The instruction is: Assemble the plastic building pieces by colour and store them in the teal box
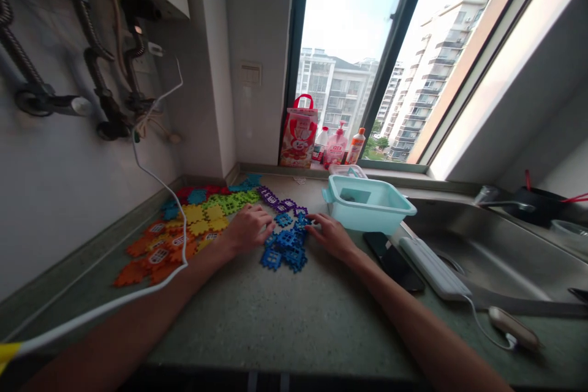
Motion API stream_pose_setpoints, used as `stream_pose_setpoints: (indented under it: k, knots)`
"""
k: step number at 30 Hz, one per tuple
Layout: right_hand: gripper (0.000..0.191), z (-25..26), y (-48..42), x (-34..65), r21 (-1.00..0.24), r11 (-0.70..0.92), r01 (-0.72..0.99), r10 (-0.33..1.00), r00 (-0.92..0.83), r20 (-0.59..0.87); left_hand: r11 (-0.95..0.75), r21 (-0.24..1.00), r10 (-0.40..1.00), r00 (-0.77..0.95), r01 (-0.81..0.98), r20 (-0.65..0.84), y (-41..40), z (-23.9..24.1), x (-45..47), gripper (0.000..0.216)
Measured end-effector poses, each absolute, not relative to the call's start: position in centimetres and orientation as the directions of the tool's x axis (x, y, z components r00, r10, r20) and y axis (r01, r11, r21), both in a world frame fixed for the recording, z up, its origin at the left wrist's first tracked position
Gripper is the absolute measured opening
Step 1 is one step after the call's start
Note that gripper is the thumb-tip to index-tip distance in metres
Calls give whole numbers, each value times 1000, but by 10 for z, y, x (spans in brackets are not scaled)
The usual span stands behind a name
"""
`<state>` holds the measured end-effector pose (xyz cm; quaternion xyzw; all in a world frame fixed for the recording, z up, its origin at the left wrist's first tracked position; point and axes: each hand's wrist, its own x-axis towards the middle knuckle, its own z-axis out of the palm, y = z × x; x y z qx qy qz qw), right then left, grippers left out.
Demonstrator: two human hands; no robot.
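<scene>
A loose pile of blue interlocking plastic tiles (287,240), with notched edges and some with window cutouts, lies on the counter between my hands. At the pile's upper right edge, my right hand (329,234) has its fingertips and thumb on a blue tile (302,221). My left hand (248,228) hovers or rests just left of the pile, fingers bent and slightly apart, with nothing visible in it. Beside it are yellow tiles (198,218) and green tiles (234,201). Purple tiles (270,197) run behind the blue ones. Orange tiles (158,254) lie farther left, partly behind the cable.
A light-blue plastic bin (367,202) stands right of the tiles. Near the sink (487,251) lie a dark phone (399,266) and a white power strip (434,268). A white cable (151,288) crosses in front on the left. Bottles (336,146) line the windowsill.
</scene>
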<state>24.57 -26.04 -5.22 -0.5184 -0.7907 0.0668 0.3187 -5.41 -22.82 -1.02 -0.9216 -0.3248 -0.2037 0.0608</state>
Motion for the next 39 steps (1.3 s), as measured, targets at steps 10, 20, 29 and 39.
stream_pose_setpoints:
  k: [10, 20, 29, 39]
  knots:
    - [43, -60, -247, 252, -381, 614, 691, 785, -484, 386, -837, 236, 542, 803, 493, 249, -232, -32, -47, 53]
    - [24, -35, -268, 258, -318, 460, 829, 857, -321, 403, -889, 241, 447, 851, 390, 274, -248, -26, -35, 55]
    - [23, -32, -287, 237, -380, 598, 706, 787, -428, 444, -888, 152, 458, 821, 433, 340, -240, -26, -42, 43]
    - [27, -44, -284, 229, -370, 602, 708, 795, -486, 364, -868, 164, 496, 804, 469, 328, -238, -19, -48, 32]
